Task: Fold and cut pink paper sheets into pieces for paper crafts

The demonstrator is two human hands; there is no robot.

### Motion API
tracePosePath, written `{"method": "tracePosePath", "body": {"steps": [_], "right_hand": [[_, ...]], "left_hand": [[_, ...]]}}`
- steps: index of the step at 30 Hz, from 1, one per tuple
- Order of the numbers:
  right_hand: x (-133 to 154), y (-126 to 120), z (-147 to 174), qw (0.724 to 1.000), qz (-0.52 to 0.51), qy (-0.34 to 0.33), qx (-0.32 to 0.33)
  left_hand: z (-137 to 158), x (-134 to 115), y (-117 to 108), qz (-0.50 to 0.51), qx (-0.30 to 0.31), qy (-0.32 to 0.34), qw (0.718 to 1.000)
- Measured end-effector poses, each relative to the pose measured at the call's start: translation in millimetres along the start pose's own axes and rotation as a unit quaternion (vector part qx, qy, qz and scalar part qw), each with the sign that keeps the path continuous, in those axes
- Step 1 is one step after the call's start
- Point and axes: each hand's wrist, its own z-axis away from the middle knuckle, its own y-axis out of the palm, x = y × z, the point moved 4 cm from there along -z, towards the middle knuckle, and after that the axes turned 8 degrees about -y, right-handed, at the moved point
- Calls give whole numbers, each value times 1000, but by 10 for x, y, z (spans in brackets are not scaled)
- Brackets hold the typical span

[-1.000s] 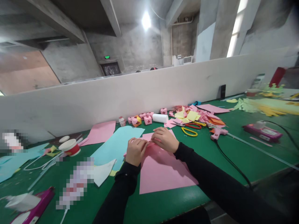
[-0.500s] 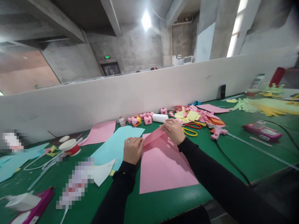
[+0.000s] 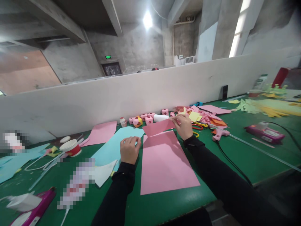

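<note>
My right hand (image 3: 184, 126) pinches the right end of a narrow pink paper strip (image 3: 157, 128) between thumb and fingertips. The strip hangs just above the far edge of a large pink paper sheet (image 3: 166, 163), which lies flat on the green table (image 3: 145, 210). To the left of that sheet is my left hand (image 3: 129, 150), its fingers bent and the thumb a little apart, with nothing in it. Beneath and beyond this hand spreads a light blue paper sheet (image 3: 113, 142). Yellow- and red-handled scissors (image 3: 195, 134) lie partly hidden behind my right wrist.
Along the white partition (image 3: 117, 97) stand small pink paper cubes (image 3: 149, 120), a white roll (image 3: 161, 118) and a heap of paper scraps (image 3: 209, 116). A pink glue gun (image 3: 220, 133) with a cord lies to the right. On the left are a paper cup (image 3: 71, 148) and a purple power strip (image 3: 43, 204).
My left hand has let go of the pink strip and drawn back to the left. My right hand has moved slightly right, carrying the strip away from the sheet's far edge.
</note>
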Motion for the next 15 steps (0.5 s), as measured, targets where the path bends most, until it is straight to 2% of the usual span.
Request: {"method": "tracePosePath", "body": {"steps": [3, 9, 15], "right_hand": [[166, 44, 17, 998, -35, -53, 20], [641, 145, 101, 972, -118, -183, 90], [788, 165, 149, 968, -115, -193, 113]], "left_hand": [[-2, -35, -26, 14, -19, -7, 1000], [29, -114, 9, 10, 12, 34, 999], [68, -113, 80, 40, 85, 40, 995]]}}
